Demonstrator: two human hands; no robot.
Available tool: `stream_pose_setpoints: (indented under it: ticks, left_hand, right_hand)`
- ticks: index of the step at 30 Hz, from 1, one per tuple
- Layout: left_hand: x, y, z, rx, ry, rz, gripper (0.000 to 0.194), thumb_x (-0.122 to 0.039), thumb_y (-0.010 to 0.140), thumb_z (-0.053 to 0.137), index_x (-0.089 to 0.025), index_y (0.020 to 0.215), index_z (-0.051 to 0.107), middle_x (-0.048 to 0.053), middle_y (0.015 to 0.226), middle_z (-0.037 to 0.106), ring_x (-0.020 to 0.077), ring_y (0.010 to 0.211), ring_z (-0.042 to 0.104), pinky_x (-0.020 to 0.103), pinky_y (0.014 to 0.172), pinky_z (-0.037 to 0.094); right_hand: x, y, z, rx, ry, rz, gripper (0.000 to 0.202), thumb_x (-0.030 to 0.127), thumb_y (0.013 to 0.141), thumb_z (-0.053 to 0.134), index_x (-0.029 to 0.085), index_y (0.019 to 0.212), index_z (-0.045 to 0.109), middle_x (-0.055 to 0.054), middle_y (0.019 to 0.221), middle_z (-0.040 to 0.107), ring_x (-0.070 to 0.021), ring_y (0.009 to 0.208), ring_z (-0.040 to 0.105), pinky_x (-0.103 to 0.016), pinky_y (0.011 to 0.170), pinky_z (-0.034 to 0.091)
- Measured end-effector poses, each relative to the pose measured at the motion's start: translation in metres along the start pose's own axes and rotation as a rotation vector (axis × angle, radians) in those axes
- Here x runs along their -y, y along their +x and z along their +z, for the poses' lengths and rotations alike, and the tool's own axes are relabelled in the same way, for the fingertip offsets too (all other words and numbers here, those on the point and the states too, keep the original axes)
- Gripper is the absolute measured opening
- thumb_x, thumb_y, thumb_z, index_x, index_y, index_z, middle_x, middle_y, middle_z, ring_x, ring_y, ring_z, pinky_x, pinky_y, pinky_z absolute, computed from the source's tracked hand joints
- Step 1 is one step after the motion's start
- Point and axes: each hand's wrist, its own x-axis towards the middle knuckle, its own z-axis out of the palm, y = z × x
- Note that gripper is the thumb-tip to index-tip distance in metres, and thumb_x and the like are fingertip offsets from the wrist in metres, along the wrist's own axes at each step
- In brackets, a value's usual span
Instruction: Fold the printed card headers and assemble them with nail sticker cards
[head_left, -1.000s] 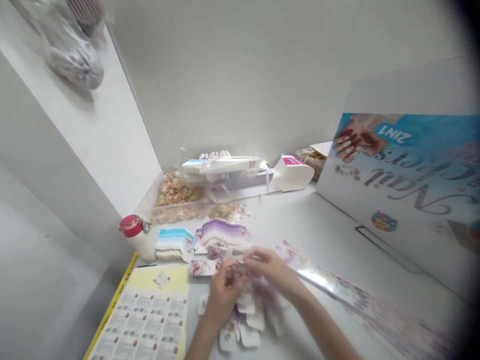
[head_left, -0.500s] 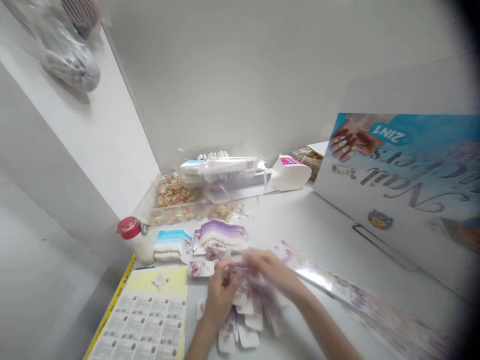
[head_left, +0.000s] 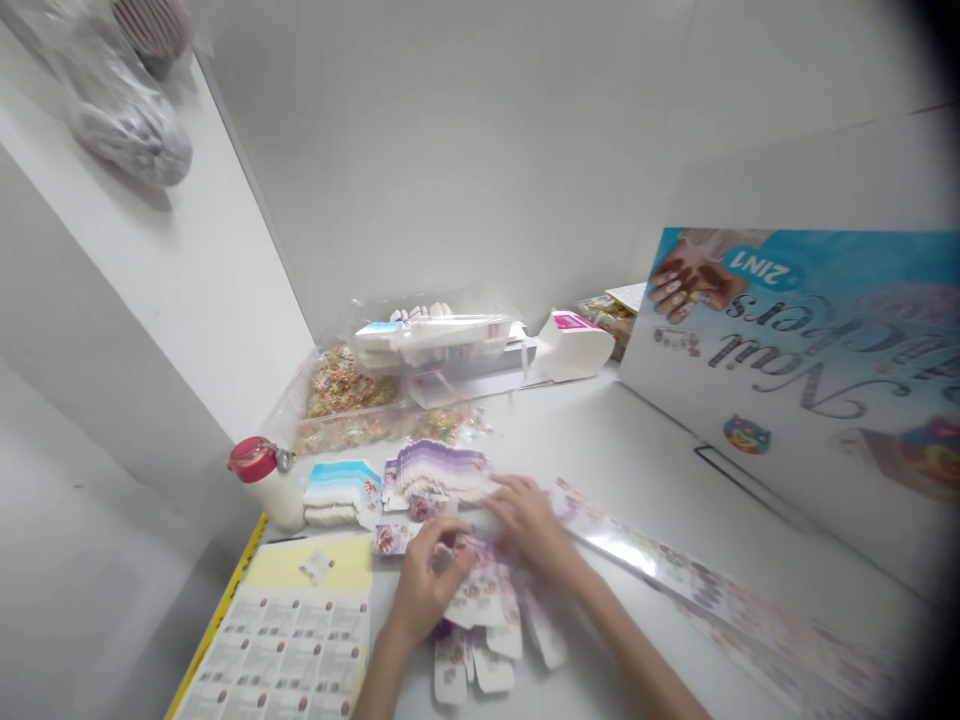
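My left hand (head_left: 427,582) is curled, with thumb and forefinger on the edge of a small purple-and-white printed card (head_left: 478,598) above a loose pile. My right hand (head_left: 526,522) stretches its fingers flat toward the near right end of a fanned stack of purple-edged cards (head_left: 442,465); blur hides whether it touches them. More white-ended cards (head_left: 495,672) lie overlapped below both hands. One printed card (head_left: 391,540) lies just left of my left fingers. To the left of the purple stack sits a stack of blue-edged cards (head_left: 341,485).
A red-lidded bottle (head_left: 266,480) stands at left, behind a sheet of labels (head_left: 289,640). Clear bins of colourful bits (head_left: 349,385) line the back. Long printed strips (head_left: 675,565) lie at right, before a large nail-sticker box (head_left: 795,360).
My right hand has parted from my left and moved up toward the purple stack, its fingers extending. My left hand has shifted slightly left and stays over the pile.
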Motion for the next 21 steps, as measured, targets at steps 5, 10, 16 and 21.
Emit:
stream_pose_setpoints:
  ticks: [5, 10, 16, 21]
  left_hand:
    - [0.001, 0.002, -0.003, 0.064, 0.059, 0.035, 0.016, -0.018, 0.082, 0.056, -0.021, 0.094, 0.067, 0.008, 0.107, 0.064, 0.0243, 0.108, 0.054, 0.038, 0.099, 0.035]
    - [0.008, 0.003, -0.002, -0.085, -0.025, -0.043, 0.017, -0.016, 0.082, 0.053, -0.02, 0.088, 0.068, 0.007, 0.103, 0.065, 0.0235, 0.106, 0.056, 0.036, 0.097, 0.037]
    - [0.012, 0.005, 0.0, -0.189, -0.067, -0.135, 0.033, -0.036, 0.092, 0.042, -0.019, 0.106, 0.067, 0.01, 0.11, 0.068, 0.0249, 0.106, 0.059, 0.037, 0.094, 0.042]
    - [0.018, 0.003, 0.004, -0.155, -0.241, -0.195, 0.05, -0.045, 0.086, 0.054, -0.022, 0.13, 0.053, 0.011, 0.125, 0.061, 0.0263, 0.116, 0.055, 0.038, 0.1, 0.039]
  right_hand:
    - [-0.018, -0.002, 0.007, 0.085, -0.065, -0.017, 0.026, 0.029, 0.089, 0.048, 0.024, 0.089, 0.074, -0.006, 0.113, 0.068, -0.0303, 0.122, 0.047, -0.051, 0.104, 0.031]
    - [-0.014, -0.001, -0.001, -0.008, -0.044, -0.009, 0.03, 0.03, 0.089, 0.046, 0.023, 0.102, 0.072, -0.006, 0.111, 0.07, -0.0302, 0.114, 0.054, -0.05, 0.099, 0.038]
    - [0.014, 0.0, -0.021, -0.305, 0.218, 0.04, 0.032, 0.033, 0.087, 0.05, 0.021, 0.11, 0.069, -0.009, 0.119, 0.066, -0.0256, 0.113, 0.057, -0.044, 0.1, 0.04]
    - [0.056, -0.009, -0.018, -0.234, 0.675, 0.287, 0.029, 0.037, 0.076, 0.066, 0.022, 0.101, 0.069, -0.006, 0.102, 0.07, -0.024, 0.096, 0.064, -0.036, 0.085, 0.049]
